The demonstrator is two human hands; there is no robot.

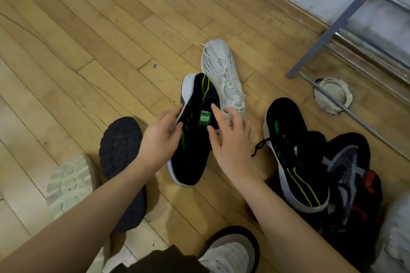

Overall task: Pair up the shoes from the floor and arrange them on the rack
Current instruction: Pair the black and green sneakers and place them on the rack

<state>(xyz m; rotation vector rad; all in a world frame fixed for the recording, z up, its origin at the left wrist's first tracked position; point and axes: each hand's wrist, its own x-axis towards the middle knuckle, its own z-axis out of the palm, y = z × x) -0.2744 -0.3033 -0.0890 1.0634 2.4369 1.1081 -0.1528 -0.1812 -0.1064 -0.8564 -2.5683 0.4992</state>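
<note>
A black sneaker with green marks and a white sole (195, 131) lies mid-floor. My left hand (160, 137) grips its left side, thumb on the sole edge and fingers curled over the upper. My right hand (230, 137) hovers at its right side, fingers spread and straight. Its matching black-green sneaker (292, 157) lies to the right on a heap with a black, white and red sneaker (352, 175). A white sneaker (221, 73) lies beyond the held one. The grey metal rack (346, 13) stands at the upper right.
A dark shoe lies sole-up (121, 153) at the left beside a pale sole-up shoe (69, 182). A round white floor fitting (332, 94) sits under the rack's bottom rail. My own foot in a light sneaker (230, 252) is at the bottom. The wall runs along the top right.
</note>
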